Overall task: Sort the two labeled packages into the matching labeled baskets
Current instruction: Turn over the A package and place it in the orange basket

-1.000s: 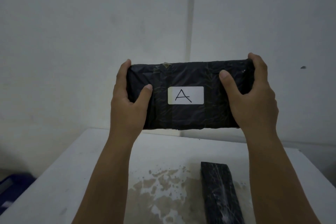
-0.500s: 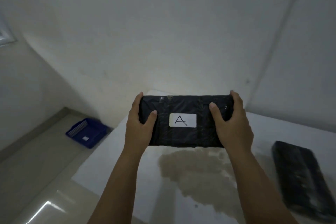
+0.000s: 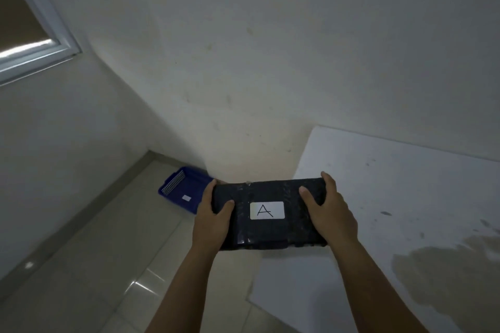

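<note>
The person holds a black wrapped package out in front with both hands, one at each short end. The left hand is closed around the left end, thumb lying on the near face and fingers curled behind; the right hand grips the right end the same way. Holding it by the ends leaves the white label uncovered, and its handwritten "A" faces the camera, probably so the letter can be checked against a basket.

The package is in the air, over the left edge of the white desk, partly above the tiled floor. Just beyond its left end, on the floor against the wall, sits a blue basket with a small white tag on its near wall; the tag is too small to read, so whether it says "A" cannot be told.

Judging from this, 1 package is in transit toward that basket and not yet placed. The 2nd package and any 2nd basket are out of view. Next would likely be lowering the package toward the floor.
</note>
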